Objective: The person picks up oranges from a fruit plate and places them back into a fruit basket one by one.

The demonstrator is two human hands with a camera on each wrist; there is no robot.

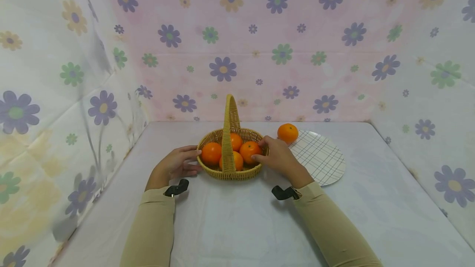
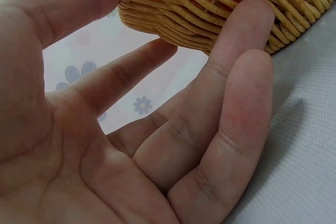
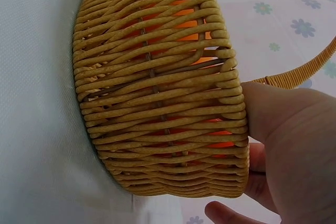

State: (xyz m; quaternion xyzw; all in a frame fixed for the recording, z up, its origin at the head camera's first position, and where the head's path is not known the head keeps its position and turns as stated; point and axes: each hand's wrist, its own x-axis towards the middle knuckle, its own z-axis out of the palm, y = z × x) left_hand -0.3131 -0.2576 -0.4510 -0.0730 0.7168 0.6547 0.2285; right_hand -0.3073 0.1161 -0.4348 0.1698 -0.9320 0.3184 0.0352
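Note:
A woven yellow wicker basket [image 1: 232, 174] with a tall arched handle stands on the table, holding several oranges [image 1: 211, 153]. At its left end my left hand [image 1: 180, 162] grips the rim, thumb on top and fingers spread against the outer weave [image 2: 168, 9]. My right hand [image 1: 278, 155] holds the right end of the rim. Its thumb reaches over the edge, close against the rightmost orange [image 1: 250, 151]; whether it presses that orange is unclear. In the right wrist view, the basket's side [image 3: 157, 93] fills the middle, and some of my fingers lie partly behind the rim.
One more orange [image 1: 288, 133] sits at the left edge of a round white plate [image 1: 320, 158] with a grid pattern, right of the basket. A pale cloth covers the table [image 1: 237, 226]. Flower-printed sheets [image 1: 259, 44] enclose the back and both sides.

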